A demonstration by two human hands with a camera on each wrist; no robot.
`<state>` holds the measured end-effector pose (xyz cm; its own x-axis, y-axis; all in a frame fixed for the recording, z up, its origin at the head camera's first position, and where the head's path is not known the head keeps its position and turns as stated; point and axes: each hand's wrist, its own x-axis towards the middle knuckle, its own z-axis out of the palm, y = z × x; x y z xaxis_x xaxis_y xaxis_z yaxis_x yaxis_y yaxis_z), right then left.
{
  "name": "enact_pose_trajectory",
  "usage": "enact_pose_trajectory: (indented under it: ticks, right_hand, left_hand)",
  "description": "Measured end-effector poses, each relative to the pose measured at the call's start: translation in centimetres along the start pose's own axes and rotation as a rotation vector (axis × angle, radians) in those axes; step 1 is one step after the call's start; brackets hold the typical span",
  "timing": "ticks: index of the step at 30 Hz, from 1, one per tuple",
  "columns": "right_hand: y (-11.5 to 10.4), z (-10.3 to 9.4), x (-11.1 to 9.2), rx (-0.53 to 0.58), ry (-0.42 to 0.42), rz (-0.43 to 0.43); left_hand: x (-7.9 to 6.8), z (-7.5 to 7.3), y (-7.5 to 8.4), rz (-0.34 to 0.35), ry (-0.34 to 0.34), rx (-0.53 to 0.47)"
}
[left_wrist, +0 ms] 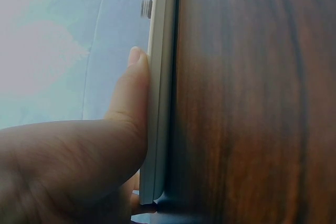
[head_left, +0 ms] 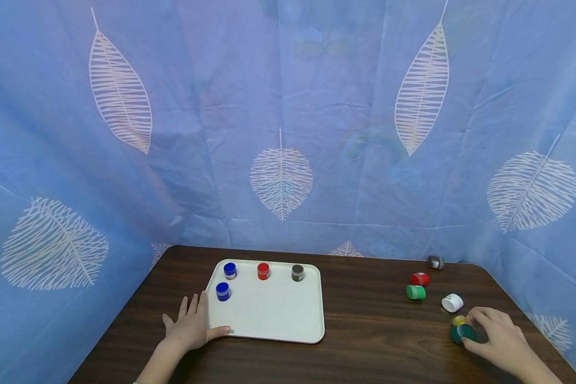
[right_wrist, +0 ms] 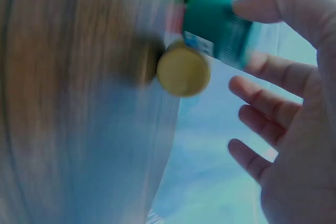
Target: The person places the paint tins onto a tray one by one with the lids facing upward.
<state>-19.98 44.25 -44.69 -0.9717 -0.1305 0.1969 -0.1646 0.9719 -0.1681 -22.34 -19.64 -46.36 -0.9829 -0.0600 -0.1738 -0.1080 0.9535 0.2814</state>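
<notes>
Head camera looks forward-down — wrist cameras sit close, left sharing the tray (head_left: 269,317).

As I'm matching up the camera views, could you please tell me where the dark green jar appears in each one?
Head: the dark green jar is at lower right, pinched by the right hand.
Left wrist: not in it.
Right wrist: upper part, just right of centre.
Shared landmark: the wooden tabletop, right side in left wrist, left side in right wrist.

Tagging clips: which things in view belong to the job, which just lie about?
Seemingly the job's: dark green jar, white tray, two blue jars, red jar and dark jar on it, yellow jar, white jar, green jar, second red jar, second dark jar.

Just around: table, leaf-patterned curtain.
</notes>
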Motion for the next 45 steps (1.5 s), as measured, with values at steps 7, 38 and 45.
enact_pose_trajectory:
  ticks: [7,38,45]
  right_hand:
    - [-2.7,-0.5,0.2,-0.119,0.110,-0.090]
    - [-11.6,2.1,3.4,-0.195,0.432,-0.456]
    - [-14.3,2.6,4.6,-0.156,0.429,-0.487]
  left_hand:
    - [0.0,0.2,-0.3,0.002,-0.002,-0.012]
    - [0.0,0.0,-0.1,0.016,0.026,-0.002]
    - [-0.2,-0.1,-0.1,0.017,0.025,0.000]
